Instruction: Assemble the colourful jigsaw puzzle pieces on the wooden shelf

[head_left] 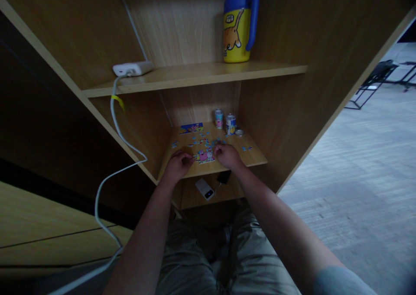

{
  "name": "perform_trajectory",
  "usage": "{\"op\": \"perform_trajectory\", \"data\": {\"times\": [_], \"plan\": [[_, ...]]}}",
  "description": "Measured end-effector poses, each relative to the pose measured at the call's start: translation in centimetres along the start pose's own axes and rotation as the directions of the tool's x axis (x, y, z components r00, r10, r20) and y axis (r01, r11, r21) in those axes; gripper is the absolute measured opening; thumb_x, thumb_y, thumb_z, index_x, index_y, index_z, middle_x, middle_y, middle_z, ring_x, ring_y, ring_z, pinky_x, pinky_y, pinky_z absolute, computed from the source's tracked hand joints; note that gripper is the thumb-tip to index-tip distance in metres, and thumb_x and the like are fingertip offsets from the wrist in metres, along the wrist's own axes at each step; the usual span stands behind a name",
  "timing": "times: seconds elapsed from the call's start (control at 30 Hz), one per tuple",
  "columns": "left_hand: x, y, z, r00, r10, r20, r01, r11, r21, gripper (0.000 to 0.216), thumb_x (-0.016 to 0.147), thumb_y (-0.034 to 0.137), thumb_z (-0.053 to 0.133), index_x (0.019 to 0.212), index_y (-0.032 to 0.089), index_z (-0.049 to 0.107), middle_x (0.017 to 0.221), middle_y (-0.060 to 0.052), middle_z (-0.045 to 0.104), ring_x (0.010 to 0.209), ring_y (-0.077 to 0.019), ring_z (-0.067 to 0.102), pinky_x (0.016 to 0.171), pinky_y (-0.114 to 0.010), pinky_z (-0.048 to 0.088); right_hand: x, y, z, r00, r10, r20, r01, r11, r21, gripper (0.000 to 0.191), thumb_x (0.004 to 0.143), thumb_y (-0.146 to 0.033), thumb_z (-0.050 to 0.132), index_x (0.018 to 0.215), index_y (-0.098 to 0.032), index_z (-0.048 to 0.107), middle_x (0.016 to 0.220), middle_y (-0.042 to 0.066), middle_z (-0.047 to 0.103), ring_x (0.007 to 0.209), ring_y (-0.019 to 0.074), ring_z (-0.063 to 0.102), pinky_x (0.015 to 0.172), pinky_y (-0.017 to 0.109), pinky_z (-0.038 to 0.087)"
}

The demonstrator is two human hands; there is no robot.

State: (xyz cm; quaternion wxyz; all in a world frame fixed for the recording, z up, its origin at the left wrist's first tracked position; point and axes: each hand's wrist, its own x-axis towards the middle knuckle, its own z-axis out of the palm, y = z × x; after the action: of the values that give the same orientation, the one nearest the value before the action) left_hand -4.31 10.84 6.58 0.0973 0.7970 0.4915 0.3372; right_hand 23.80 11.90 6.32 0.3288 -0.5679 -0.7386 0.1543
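Flanking the patch [205, 155] of joined jigsaw pieces at the front of the shelf [255, 160] are the left hand [180, 163] and right hand [226, 155]. The left hand is at the patch's left edge, fingers curled, thumb and forefinger close together; whether they pinch a piece I cannot tell. The right hand is curled tighter at the patch's right edge, fingertips drawn in; what it grips, if anything, is hidden. Only the patch, with a pink figure on it, looks joined so far. Many loose pieces [207, 143] lie behind it, a few well out to its left and right, so much seems left unjoined. Behind the patch to the left lies a card [191, 128]; behind it to the right stand a rear can [219, 119] and a front can [230, 125], with a lid [239, 132].
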Motion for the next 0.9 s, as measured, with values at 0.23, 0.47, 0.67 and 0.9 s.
{"op": "perform_trajectory", "data": {"times": [0.23,0.47,0.67,0.9], "plan": [[-0.04,0.26,0.16,1.0,-0.004,-0.017,0.005,0.999,0.048,0.012,0.099,0.036,0.072,0.092,0.027,0.076,0.103,-0.007,0.079,0.107,-0.0282,0.074,0.103,-0.047,0.059,-0.12,-0.06,-0.07,1.0,-0.008,0.002,0.008,1.0,-0.006,0.021,0.091,-0.011,0.064,0.089,-0.025,0.081,0.099,0.002,0.083,0.095,0.0201,0.075,0.085,0.027,0.051],[0.0,0.1,0.2,1.0,-0.006,-0.014,0.007,0.998,0.055,0.013,0.098,0.037,0.072,0.091,0.027,0.075,0.101,-0.007,0.078,0.106,-0.0284,0.073,0.102,-0.047,0.059,-0.06,0.11,0.12,1.0,-0.02,-0.007,0.02,1.0,-0.015,0.022,0.092,-0.012,0.064,0.09,-0.025,0.081,0.098,0.002,0.084,0.094,0.0202,0.075,0.084,0.027,0.051],[0.11,0.27,0.09,1.0,-0.009,-0.01,0.009,0.999,0.053,0.015,0.098,0.038,0.072,0.089,0.027,0.075,0.099,-0.006,0.079,0.104,-0.0276,0.074,0.101,-0.045,0.06,-0.07,0.06,0.08,1.0,-0.011,-0.014,0.011,1.0,-0.002,0.022,0.093,-0.013,0.065,0.091,-0.025,0.082,0.1,0.002,0.084,0.094,0.02,0.074,0.084,0.027,0.051],[0.07,0.24,0.15,0.999,-0.027,-0.02,0.028,0.999,0.04,0.014,0.097,0.038,0.073,0.089,0.027,0.075,0.1,-0.006,0.078,0.103,-0.028,0.074,0.099,-0.046,0.06,-0.01,0.17,0.18,1.0,-0.011,-0.012,0.011,1.0,0.009,0.023,0.092,-0.011,0.064,0.088,-0.026,0.081,0.097,0.001,0.084,0.092,0.019,0.075,0.082,0.026,0.05]]}}
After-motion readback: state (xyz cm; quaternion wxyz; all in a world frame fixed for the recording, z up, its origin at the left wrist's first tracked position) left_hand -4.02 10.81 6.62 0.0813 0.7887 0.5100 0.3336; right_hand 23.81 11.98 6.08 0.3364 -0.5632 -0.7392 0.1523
